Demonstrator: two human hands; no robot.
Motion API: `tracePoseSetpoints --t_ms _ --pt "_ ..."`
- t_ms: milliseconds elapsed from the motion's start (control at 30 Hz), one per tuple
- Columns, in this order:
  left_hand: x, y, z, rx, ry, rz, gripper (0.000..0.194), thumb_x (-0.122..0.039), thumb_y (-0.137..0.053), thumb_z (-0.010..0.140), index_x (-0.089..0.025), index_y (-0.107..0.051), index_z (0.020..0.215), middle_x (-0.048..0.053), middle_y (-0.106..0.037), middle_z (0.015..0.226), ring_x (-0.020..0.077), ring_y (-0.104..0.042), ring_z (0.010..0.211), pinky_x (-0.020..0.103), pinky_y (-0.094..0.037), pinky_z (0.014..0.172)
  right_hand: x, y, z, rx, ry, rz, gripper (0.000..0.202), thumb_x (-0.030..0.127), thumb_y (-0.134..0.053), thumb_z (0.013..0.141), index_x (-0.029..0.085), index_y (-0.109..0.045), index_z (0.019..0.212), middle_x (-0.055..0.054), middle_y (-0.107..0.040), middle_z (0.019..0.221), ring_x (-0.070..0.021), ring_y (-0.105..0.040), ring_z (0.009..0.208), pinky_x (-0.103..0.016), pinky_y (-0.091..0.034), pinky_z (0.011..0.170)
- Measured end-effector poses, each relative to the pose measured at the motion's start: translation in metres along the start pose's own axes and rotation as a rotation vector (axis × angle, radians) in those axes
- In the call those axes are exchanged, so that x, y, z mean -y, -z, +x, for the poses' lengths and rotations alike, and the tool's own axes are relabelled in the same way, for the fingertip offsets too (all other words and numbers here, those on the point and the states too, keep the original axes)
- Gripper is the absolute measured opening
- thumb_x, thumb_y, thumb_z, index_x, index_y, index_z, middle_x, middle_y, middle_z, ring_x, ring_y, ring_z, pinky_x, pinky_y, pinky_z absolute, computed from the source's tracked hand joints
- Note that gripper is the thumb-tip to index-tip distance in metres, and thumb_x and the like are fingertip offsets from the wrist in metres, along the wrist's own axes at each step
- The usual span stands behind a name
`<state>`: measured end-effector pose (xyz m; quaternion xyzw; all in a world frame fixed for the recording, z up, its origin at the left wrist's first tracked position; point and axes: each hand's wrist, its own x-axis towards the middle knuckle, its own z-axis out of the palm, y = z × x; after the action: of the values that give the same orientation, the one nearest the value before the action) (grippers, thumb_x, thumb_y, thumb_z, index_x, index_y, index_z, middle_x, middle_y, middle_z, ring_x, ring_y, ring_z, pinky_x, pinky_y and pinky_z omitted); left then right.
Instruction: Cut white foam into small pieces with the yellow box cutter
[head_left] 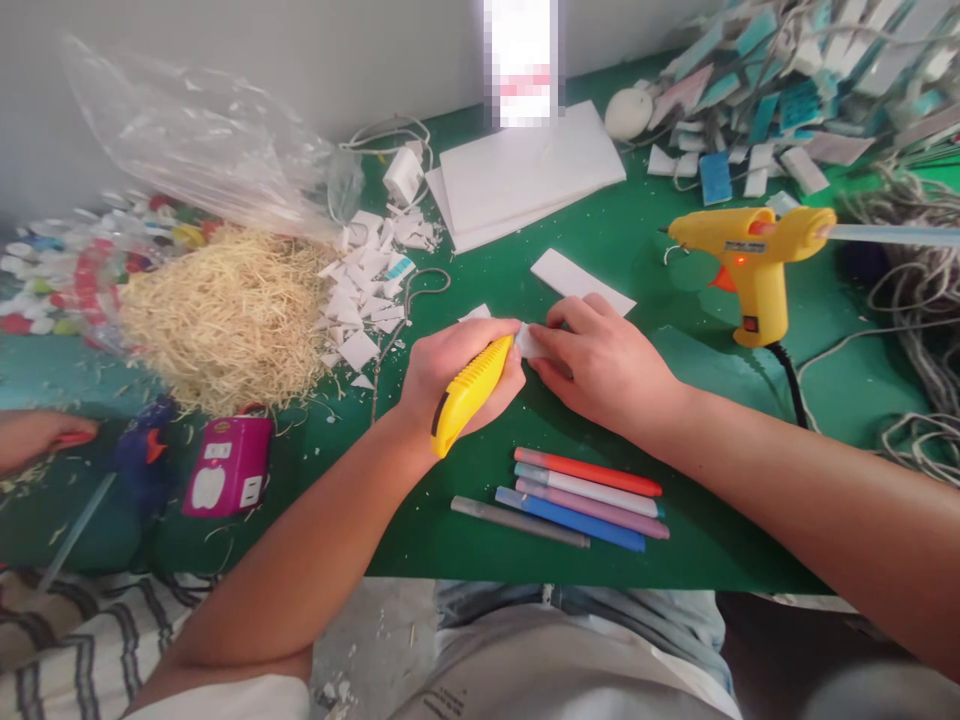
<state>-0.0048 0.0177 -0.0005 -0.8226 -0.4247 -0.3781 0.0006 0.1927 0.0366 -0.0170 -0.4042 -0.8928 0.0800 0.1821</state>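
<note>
My left hand (431, 365) is closed around the ribbed yellow handle of a utility knife (474, 392). The knife's front end points away from me, toward a small white piece of board (531, 342). Between the fingers of my right hand (611, 350) that small piece is pinched, close against the left fingertips. The blade is too small to make out. Just beyond my right hand lies a white strip of board (581, 282) on the green table (697, 400). Another white scrap (475, 313) shows behind my left hand.
Several markers (589, 472) lie near the front edge. A yellow glue gun (761, 260) stands at right, its cord trailing forward. White sheets (529, 180) lie at the back. Straw (232, 310), scraps (364, 300) and a magenta box (229, 465) are left, near another person's hand (45, 437).
</note>
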Motion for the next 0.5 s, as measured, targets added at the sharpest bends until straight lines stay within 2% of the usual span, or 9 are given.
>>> tracePoseSetpoints --t_ms 167,367,500 --pt "0.0000 0.0042 -0.0011 0.042 -0.063 0.021 0.015 -0.015 -0.059 0.088 -0.017 -0.071 0.096 0.003 -0.081 0.088 0.0155 -0.077 0.076 0.022 -0.062 0.074 0.0008 -0.0010 0.0005 -0.019 0.005 -0.013 0.030 0.025 -0.049 0.099 0.011 -0.076 0.103 -0.017 -0.064 0.101 -0.0270 -0.049 0.091 -0.041 -0.050 0.075" --pt "0.0031 0.0046 -0.0010 0.033 -0.114 0.027 0.016 -0.014 -0.058 0.085 -0.018 -0.070 0.095 0.001 -0.079 0.083 0.0156 -0.075 0.070 0.023 -0.061 0.067 0.0014 -0.0023 0.0001 -0.026 0.005 -0.013 0.029 0.024 -0.050 0.099 0.012 -0.076 0.103 -0.017 -0.064 0.101 -0.0271 -0.049 0.091 -0.041 -0.051 0.076" --pt "0.0013 0.0086 -0.0030 0.047 -0.091 0.007 0.017 -0.013 -0.059 0.083 -0.018 -0.071 0.094 0.002 -0.079 0.082 0.0157 -0.075 0.069 0.023 -0.060 0.066 0.0019 -0.0018 0.0005 -0.010 0.006 -0.010 0.031 0.024 -0.048 0.100 0.010 -0.076 0.104 -0.018 -0.064 0.102 -0.0276 -0.050 0.092 -0.042 -0.052 0.076"
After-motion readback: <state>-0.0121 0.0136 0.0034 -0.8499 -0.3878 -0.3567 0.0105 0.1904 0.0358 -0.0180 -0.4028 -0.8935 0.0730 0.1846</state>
